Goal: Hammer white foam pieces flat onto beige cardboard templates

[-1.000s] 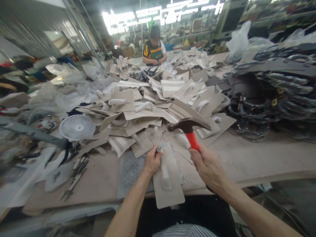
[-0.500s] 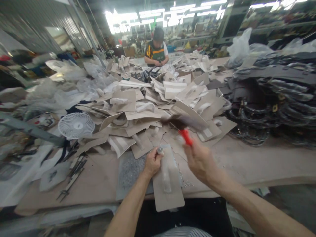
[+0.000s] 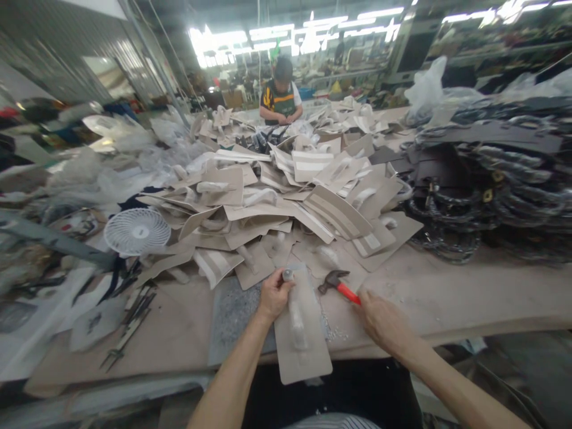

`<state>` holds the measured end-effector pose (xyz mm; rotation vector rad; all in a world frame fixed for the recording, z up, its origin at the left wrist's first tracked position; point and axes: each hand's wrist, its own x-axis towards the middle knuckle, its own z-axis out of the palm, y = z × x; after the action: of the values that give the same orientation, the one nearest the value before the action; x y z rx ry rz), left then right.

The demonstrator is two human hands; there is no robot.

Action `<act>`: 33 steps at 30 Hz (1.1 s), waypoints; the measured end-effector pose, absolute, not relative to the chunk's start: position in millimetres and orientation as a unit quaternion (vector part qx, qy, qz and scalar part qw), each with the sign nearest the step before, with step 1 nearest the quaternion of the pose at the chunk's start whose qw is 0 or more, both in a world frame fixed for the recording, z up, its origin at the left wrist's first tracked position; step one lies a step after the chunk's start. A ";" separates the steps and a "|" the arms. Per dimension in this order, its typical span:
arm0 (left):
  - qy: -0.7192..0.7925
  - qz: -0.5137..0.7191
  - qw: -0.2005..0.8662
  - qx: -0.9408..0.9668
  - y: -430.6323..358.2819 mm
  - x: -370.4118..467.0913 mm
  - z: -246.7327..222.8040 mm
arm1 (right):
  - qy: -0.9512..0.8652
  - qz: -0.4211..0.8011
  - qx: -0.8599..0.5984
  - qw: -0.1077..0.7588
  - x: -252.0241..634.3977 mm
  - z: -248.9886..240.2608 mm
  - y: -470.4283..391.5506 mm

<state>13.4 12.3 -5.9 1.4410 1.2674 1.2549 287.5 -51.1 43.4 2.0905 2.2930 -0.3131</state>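
Observation:
My left hand (image 3: 273, 295) pinches a small round metal piece (image 3: 288, 274) at the top end of a beige panel (image 3: 313, 333). A plastic-wrapped handle (image 3: 297, 316) runs down the middle of that panel, which lies partly over a grey slab (image 3: 236, 310) and sticks out past the table's front edge. My right hand (image 3: 379, 316) is closed round the red grip of a hammer (image 3: 347, 292). The hammer's dark claw head is low, to the right of the panel's upper end.
Beige panels (image 3: 259, 208) are heaped beyond my hands. Dark wrapped pieces (image 3: 482, 179) are stacked at right. A white fan (image 3: 137, 232) and metal tools (image 3: 129, 325) are at left. A person (image 3: 280, 98) works across the table.
My right hand has moved down and slightly right, bringing the hammer from above the heap to near the table. My left hand has hardly moved.

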 end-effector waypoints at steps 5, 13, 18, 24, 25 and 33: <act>0.505 0.530 0.455 0.508 14.5 17.0 -8.8 | 0.909 -0.001 0.405 -0.095 225.7 65.7 -53.9; 0.484 0.679 0.450 0.318 23.9 12.0 47.2 | 0.938 0.036 0.343 -0.044 167.2 87.4 -50.6; 0.442 0.731 0.386 0.347 20.8 0.2 91.5 | 0.820 -0.086 0.564 -0.034 165.9 98.3 -43.0; 0.497 0.620 0.439 0.420 17.9 8.8 41.5 | 0.747 -0.212 0.622 -0.104 156.6 60.3 -41.1; 0.497 0.608 0.453 0.422 18.2 11.5 32.0 | 0.746 -0.213 0.622 -0.105 154.8 54.3 -42.4; 0.487 0.559 0.496 0.451 19.0 16.0 4.8 | 0.759 -0.222 0.603 -0.110 141.5 42.6 -45.8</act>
<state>16.0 19.0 4.8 1.0936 1.1805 1.3552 141.5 -45.8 42.6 2.0377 2.5659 -0.7502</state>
